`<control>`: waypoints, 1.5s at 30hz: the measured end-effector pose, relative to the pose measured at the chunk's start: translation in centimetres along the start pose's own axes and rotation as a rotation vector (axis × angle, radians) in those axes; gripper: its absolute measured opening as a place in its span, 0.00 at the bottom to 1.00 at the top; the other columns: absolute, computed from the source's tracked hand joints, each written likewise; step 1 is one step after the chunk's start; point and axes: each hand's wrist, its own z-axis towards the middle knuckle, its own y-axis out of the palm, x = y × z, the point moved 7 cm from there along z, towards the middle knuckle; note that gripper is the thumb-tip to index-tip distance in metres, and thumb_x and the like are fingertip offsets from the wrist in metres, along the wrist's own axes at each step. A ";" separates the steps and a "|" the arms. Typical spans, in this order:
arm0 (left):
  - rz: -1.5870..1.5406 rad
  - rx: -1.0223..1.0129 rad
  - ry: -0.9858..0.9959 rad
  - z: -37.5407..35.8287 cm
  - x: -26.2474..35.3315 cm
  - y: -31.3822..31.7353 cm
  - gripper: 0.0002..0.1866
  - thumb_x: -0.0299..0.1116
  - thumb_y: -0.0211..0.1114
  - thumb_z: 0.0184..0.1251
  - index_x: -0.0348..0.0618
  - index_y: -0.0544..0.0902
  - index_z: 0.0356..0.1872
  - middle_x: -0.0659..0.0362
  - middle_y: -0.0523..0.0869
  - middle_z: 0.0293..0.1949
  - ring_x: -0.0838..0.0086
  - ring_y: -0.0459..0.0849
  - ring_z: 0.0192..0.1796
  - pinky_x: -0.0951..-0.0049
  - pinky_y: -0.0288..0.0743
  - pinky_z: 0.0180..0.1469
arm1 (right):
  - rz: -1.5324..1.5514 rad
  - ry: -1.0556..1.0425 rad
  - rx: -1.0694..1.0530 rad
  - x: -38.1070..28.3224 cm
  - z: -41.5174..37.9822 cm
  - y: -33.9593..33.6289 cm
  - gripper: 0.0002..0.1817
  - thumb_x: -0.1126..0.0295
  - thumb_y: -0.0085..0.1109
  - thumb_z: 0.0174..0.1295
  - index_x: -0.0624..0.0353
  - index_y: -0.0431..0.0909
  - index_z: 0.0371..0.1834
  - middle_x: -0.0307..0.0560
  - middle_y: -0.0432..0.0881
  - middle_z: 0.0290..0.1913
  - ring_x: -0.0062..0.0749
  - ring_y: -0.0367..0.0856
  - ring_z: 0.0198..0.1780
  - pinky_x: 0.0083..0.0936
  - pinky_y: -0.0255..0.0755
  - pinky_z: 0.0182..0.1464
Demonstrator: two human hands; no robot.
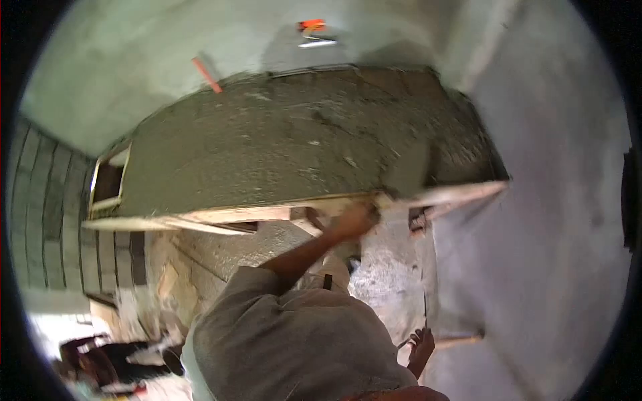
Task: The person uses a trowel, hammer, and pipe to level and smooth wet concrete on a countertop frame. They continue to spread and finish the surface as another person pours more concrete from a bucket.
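My left hand is closed at the front wooden board of a raised slab of wet grey concrete. From it a flat grey blade, seemingly a trowel, reaches over the concrete's surface; blur hides the handle. Low on the right, beside my body, my right hand is wrapped round a wooden-handled tool pointing right. The tool's far end is too small to name. The concrete looks rough and streaked, with a darker patch near its right end.
A wooden-framed opening is at the slab's left end. An orange-handled tool and an orange strip are by the back wall. Plastered wall bounds the right; block wall the left. Another person is at lower left.
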 end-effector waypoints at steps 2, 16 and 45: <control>-0.332 -0.161 -0.225 -0.3 5.0 -1.8 0.26 0.39 0.61 0.61 0.40 0.68 0.59 0.40 0.83 0.34 0.46 0.82 0.38 0.51 0.75 0.42 | -0.224 -0.058 -0.297 -6.0 2.4 9.5 0.25 0.48 0.47 0.69 0.62 0.75 0.50 0.48 0.83 0.39 0.31 0.82 0.34 0.23 0.73 0.29; -0.376 0.022 -0.436 -6.6 8.5 -5.3 0.38 0.43 0.66 0.61 0.40 0.60 0.68 0.45 0.81 0.51 0.53 0.84 0.46 0.57 0.78 0.49 | -0.642 -0.672 -0.941 -22.6 2.2 39.6 0.17 0.60 0.50 0.68 0.67 0.75 0.44 0.45 0.78 0.37 0.33 0.76 0.40 0.30 0.68 0.45; -1.085 0.455 -1.840 -59.5 -9.8 17.3 0.14 0.37 0.61 0.63 0.44 0.73 0.47 0.56 0.81 0.30 0.68 0.80 0.23 0.69 0.74 0.18 | -0.964 -1.094 -0.345 -35.8 4.9 35.3 0.22 0.65 0.59 0.61 0.66 0.73 0.56 0.51 0.83 0.41 0.30 0.80 0.43 0.27 0.73 0.49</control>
